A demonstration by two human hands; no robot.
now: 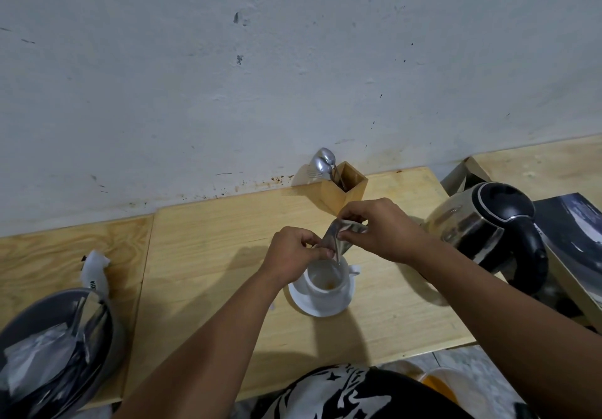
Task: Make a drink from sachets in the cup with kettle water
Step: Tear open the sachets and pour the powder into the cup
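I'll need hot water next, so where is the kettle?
The kettle stands on the table's right side, just right of the right hand and beyond the cup.

Silvery sachet (338,239) tilted over white cup (325,280) (brown powder inside), kettle (482,226) beside

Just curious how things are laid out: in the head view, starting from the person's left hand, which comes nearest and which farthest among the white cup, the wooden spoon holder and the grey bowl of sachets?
1. White cup, just under the left hand.
2. Wooden spoon holder, behind, by the wall.
3. Grey bowl of sachets, far left.
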